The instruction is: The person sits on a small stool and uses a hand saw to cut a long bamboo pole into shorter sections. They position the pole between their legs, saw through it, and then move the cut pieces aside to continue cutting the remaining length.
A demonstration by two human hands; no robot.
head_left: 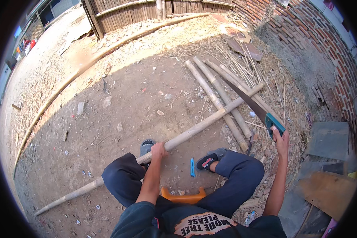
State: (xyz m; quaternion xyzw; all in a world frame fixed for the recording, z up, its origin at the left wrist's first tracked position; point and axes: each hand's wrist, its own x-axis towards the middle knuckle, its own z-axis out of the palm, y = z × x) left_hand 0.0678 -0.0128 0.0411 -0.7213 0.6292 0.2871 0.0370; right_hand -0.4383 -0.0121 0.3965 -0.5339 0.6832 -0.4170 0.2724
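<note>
My left hand (159, 150) is closed round a long bamboo pole (194, 130). The pole slants from the lower left, past my left knee, up to the right, where its far part lies across several cut bamboo lengths (217, 88). In my right hand (280, 139) is a hand saw with a teal handle (274, 123), fingers wrapped through the grip. Its dark blade (248, 100) points up and to the left, over the pole near its far end. Whether the teeth touch the bamboo I cannot tell. A blue cutter knife (192, 167) lies on the ground between my feet.
I sit on an orange stool (183, 196). A very long thin pole (73, 77) curves across the ground at left and back. Dry straw and strips (261, 75) lie at right, by a brick wall (313, 39). Boards (325, 190) are piled at lower right. Stones are scattered about.
</note>
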